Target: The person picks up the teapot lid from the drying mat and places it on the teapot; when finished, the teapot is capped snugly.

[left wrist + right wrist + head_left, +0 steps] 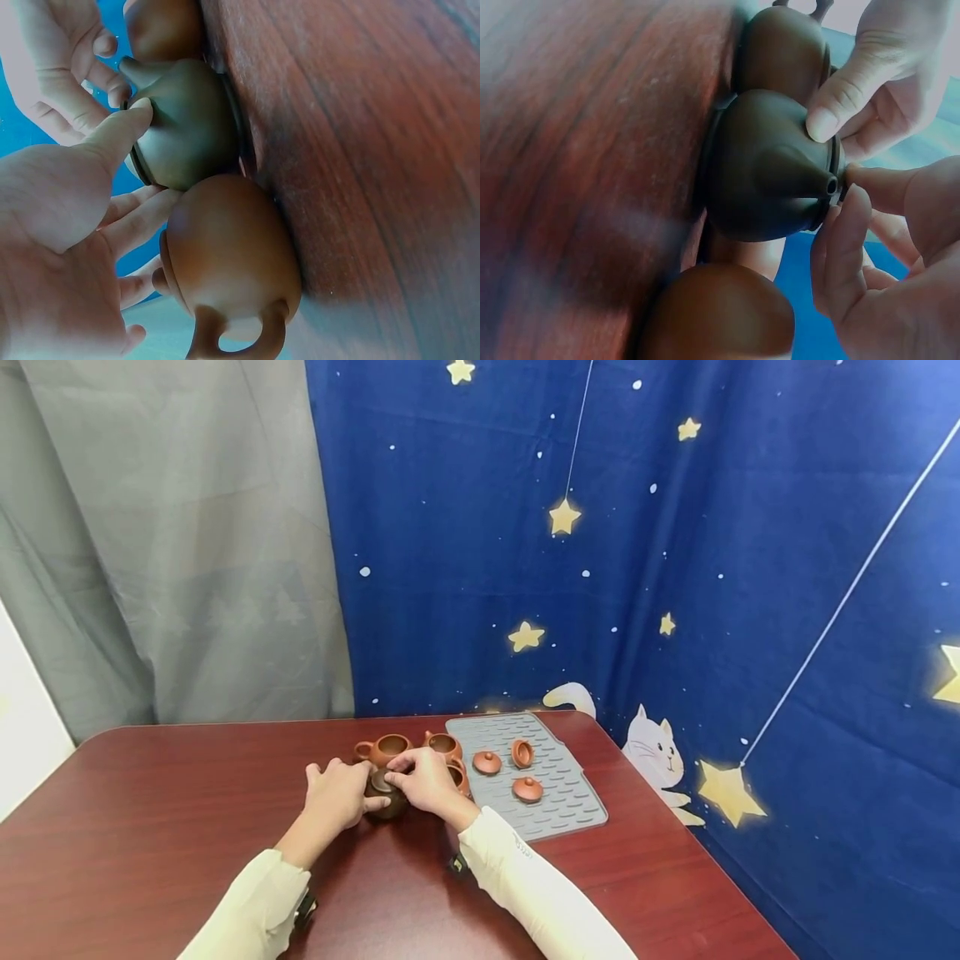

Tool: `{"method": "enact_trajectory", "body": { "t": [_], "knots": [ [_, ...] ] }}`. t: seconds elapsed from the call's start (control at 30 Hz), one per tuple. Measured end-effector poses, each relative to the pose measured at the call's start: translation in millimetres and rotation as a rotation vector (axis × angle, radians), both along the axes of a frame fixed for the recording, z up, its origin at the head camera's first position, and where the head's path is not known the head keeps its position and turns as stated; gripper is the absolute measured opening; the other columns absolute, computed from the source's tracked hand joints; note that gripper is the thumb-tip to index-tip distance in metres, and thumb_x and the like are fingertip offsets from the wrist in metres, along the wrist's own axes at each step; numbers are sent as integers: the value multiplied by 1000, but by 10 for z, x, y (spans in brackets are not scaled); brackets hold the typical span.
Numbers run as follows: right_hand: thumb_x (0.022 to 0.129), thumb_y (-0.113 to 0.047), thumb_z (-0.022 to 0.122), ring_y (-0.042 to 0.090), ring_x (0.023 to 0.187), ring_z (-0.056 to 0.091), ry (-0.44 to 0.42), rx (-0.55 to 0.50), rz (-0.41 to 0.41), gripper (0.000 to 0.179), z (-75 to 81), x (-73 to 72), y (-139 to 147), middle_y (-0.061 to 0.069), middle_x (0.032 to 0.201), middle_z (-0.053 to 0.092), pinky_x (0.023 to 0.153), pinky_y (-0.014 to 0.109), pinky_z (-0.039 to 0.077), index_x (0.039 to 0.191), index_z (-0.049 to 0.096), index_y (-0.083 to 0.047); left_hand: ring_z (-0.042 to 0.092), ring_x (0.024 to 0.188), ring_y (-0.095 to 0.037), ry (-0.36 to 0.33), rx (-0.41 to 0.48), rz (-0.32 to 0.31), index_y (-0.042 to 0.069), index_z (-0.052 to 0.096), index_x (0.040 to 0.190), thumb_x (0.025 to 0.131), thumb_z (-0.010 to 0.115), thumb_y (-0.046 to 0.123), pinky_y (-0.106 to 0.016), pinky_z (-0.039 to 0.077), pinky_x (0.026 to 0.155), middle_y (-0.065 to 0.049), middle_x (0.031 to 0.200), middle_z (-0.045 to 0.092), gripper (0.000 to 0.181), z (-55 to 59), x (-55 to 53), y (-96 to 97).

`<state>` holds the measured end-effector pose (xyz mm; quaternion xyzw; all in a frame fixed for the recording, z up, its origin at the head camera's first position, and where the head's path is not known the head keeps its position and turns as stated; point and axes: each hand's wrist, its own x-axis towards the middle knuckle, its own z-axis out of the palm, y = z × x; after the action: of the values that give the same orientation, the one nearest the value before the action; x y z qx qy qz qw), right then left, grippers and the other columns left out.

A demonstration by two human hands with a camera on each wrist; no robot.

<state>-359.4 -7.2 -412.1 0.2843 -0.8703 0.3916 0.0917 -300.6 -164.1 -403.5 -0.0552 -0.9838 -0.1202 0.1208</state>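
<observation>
A dark brown teapot stands on the table among reddish-brown teapots, its short spout plain in the right wrist view. My left hand grips it from the left, the thumb pressed on its upper body and the fingers around the far side. From the right, my right hand pinches at the top with thumb and fingers, on the dark lid level with the rim. The fingers partly hide that lid. A reddish-brown teapot with a loop handle sits close beside the dark one.
Behind the hands are lidless reddish-brown teapots, and another sits partly behind the right hand. A grey ridged mat at right bears three reddish lids, one tipped over. Curtains hang beyond the table's back edge.
</observation>
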Motion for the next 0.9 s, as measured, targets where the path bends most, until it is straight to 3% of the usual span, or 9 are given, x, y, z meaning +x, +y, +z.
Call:
{"method": "enact_trajectory", "body": {
  "t": [0.37,0.6,0.9],
  "knots": [
    [82,-14,81,-2,74,63,19,-1,48,13,-7,29,103,-5,83,73,69,15,48,94,76,-10,57,90,-35,38,-29,0,8,68,102,78,80,46,-57,31,79,-10,88,70,47,-71,-9,1],
    [80,-11,78,0,67,60,57,6,13,10,18,116,365,-9,75,69,66,19,46,90,77,-11,55,87,-34,54,-21,-1,9,69,103,77,81,46,-57,29,80,-10,88,70,47,-42,25,5],
    [83,-6,75,7,66,59,2,-19,-28,10,75,135,819,-5,75,67,60,22,48,92,76,-5,52,87,-32,46,-43,-27,13,67,96,77,80,48,-60,27,83,-2,83,68,43,-38,-20,-40]
  ]
}}
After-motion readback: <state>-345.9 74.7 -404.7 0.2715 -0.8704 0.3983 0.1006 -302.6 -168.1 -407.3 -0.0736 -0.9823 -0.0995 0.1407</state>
